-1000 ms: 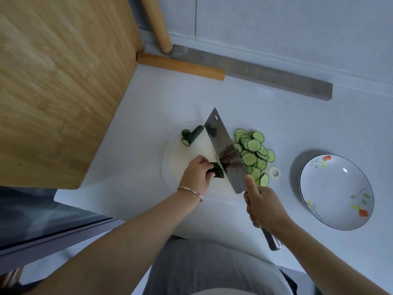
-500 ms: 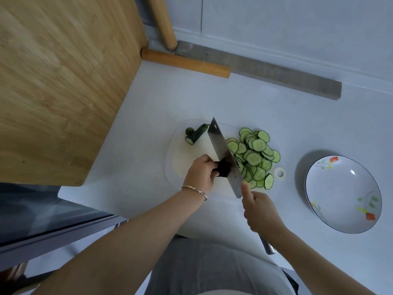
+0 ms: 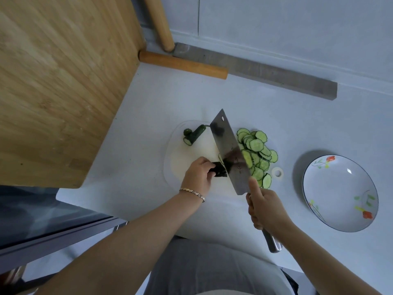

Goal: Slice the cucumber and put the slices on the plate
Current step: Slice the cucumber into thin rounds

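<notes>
A short dark cucumber stub (image 3: 219,171) lies on the white cutting board (image 3: 187,158), pinched by my left hand (image 3: 198,176). My right hand (image 3: 265,207) grips the handle of a cleaver (image 3: 230,152), whose blade tilts with its flat side up, right of the stub. Several cucumber slices (image 3: 256,155) are piled on the board to the right of the blade. A cut-off cucumber end (image 3: 193,136) rests at the board's far left. The flowered white plate (image 3: 340,192) stands at the right with nothing on it.
A bamboo tabletop (image 3: 59,81) overhangs at the left, with wooden legs (image 3: 182,63) near the wall. A grey bar (image 3: 265,71) lies along the wall's base. A dark ledge (image 3: 53,226) runs at the lower left.
The cleaver came down upright against the stub half a second ago, and has now lifted and tilted so its flat side faces up. My left hand stays on the stub.
</notes>
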Demonstrator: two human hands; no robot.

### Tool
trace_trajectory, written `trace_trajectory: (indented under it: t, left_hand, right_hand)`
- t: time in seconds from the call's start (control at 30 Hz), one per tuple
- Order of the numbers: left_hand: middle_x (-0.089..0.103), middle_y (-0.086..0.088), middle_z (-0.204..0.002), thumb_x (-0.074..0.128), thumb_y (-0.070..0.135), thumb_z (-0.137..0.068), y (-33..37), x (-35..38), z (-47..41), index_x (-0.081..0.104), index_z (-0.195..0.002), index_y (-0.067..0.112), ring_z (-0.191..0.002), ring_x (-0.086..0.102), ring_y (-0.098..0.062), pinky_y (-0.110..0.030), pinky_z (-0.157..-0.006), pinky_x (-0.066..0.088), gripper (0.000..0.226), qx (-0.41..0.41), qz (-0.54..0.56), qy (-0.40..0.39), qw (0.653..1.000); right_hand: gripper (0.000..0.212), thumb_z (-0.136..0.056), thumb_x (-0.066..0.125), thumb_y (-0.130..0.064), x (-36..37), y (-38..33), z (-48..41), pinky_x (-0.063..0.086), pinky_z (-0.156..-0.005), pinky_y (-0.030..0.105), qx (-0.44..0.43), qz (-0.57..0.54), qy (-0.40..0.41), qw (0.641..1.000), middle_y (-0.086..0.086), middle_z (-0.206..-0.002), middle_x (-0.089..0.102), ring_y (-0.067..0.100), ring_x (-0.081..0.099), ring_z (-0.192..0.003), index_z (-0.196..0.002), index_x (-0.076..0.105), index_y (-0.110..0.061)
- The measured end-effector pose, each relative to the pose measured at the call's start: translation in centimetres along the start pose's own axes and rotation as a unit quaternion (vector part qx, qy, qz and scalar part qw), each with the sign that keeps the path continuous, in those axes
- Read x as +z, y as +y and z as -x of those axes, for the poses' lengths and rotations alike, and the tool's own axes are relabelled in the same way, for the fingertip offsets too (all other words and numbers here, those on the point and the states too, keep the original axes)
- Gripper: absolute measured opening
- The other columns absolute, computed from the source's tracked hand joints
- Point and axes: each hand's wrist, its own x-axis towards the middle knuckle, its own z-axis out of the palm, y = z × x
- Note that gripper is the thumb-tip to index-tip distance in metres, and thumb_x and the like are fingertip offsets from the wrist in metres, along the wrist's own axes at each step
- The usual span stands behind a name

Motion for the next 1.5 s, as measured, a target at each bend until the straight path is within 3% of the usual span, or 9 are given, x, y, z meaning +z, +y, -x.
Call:
trace_trajectory:
  t: [0.23,0.37,0.57,0.63,0.8,0.93,1.1,1.33,1.5]
  left_hand:
    - [0.062,-0.021,-0.097,0.059,-0.003,-0.08,0.0,0.1,-0.1,0.068,-0.094,-0.003,-0.09,0.059,-0.036,-0.027,-0.074,0.04,0.017,0.002,-0.011,-0.008,1.0]
    - [0.061,-0.02,-0.099,0.058,-0.003,-0.081,-0.1,0.1,-0.3,0.068,-0.095,-0.002,-0.092,0.058,-0.035,-0.027,-0.074,0.041,0.017,0.006,-0.018,-0.017,1.0]
    - [0.061,-0.018,-0.102,0.056,-0.002,-0.083,-0.1,0.0,-0.4,0.067,-0.099,-0.002,-0.094,0.058,-0.032,-0.022,-0.074,0.038,0.02,0.001,-0.027,-0.024,0.999]
    - [0.061,-0.018,-0.101,0.056,-0.002,-0.083,-0.2,0.0,-0.4,0.066,-0.1,-0.002,-0.093,0.058,-0.032,-0.021,-0.073,0.037,0.02,-0.003,-0.022,-0.025,0.999]
    - [0.06,-0.016,-0.105,0.056,0.001,-0.085,-0.1,-0.2,-0.6,0.064,-0.105,-0.001,-0.097,0.056,-0.03,-0.021,-0.075,0.035,0.022,-0.011,-0.017,-0.038,0.999]
    - [0.061,-0.016,-0.104,0.057,0.003,-0.084,-0.1,-0.2,-0.6,0.065,-0.102,-0.001,-0.098,0.056,-0.031,-0.027,-0.078,0.04,0.02,-0.02,-0.014,-0.031,0.999]
    - [0.062,-0.017,-0.103,0.058,0.002,-0.084,-0.1,-0.2,-0.5,0.066,-0.101,-0.001,-0.096,0.057,-0.032,-0.023,-0.075,0.035,0.02,-0.014,-0.022,-0.028,0.999]
    - [0.062,-0.021,-0.099,0.059,-0.002,-0.082,0.0,-0.2,-0.5,0.067,-0.096,-0.003,-0.094,0.058,-0.035,-0.033,-0.077,0.046,0.017,0.005,-0.026,-0.027,0.999]
    - [0.062,-0.02,-0.1,0.058,-0.001,-0.082,0.0,-0.1,-0.5,0.067,-0.098,-0.003,-0.095,0.057,-0.034,-0.03,-0.077,0.046,0.018,0.0,-0.03,-0.031,0.999]
  right_hand:
    - [0.053,-0.092,0.039,-0.054,0.2,-0.2,0.1,0.024,-0.041,0.02,-0.019,0.049,0.005,0.999,-0.004,-0.04,0.027,0.015,0.023,-0.037,-0.058,0.028,-0.014]
    - [0.053,-0.091,0.036,-0.057,0.5,0.3,-0.4,0.028,-0.055,0.03,-0.044,0.122,0.023,0.991,0.01,-0.058,0.032,0.02,0.029,-0.052,-0.065,0.035,-0.011]
    - [0.057,-0.081,0.034,-0.07,2.1,0.4,-1.9,0.028,-0.057,0.034,-0.024,0.118,0.005,0.993,0.007,-0.06,0.027,0.02,0.026,-0.055,-0.066,0.031,-0.015]
    - [0.06,-0.077,0.034,-0.073,2.5,0.7,-2.1,0.028,-0.055,0.033,-0.02,0.104,0.012,0.994,0.006,-0.057,0.027,0.02,0.026,-0.053,-0.064,0.03,-0.015]
    - [0.055,-0.095,0.035,-0.054,1.8,0.6,-1.8,0.027,-0.039,0.02,0.006,0.011,0.008,1.0,-0.001,-0.044,0.029,0.013,0.026,-0.035,-0.057,0.03,-0.014]
    - [0.055,-0.094,0.036,-0.053,0.7,0.5,-0.6,0.024,-0.04,0.02,-0.012,0.01,0.0,1.0,-0.003,-0.042,0.027,0.013,0.024,-0.035,-0.056,0.029,-0.014]
    - [0.053,-0.092,0.039,-0.054,0.4,0.2,0.0,0.019,-0.045,0.022,-0.019,0.011,-0.006,1.0,0.0,-0.049,0.023,0.015,0.018,-0.042,-0.058,0.026,-0.016]
    - [0.054,-0.092,0.034,-0.056,0.8,0.8,-0.7,0.025,-0.045,0.023,-0.048,0.083,0.006,0.995,-0.004,-0.042,0.028,0.014,0.024,-0.039,-0.058,0.028,-0.015]
    - [0.056,-0.092,0.035,-0.056,2.0,0.9,-2.0,0.028,-0.044,0.023,-0.03,0.087,0.006,0.996,-0.006,-0.038,0.029,0.015,0.027,-0.037,-0.055,0.026,-0.016]
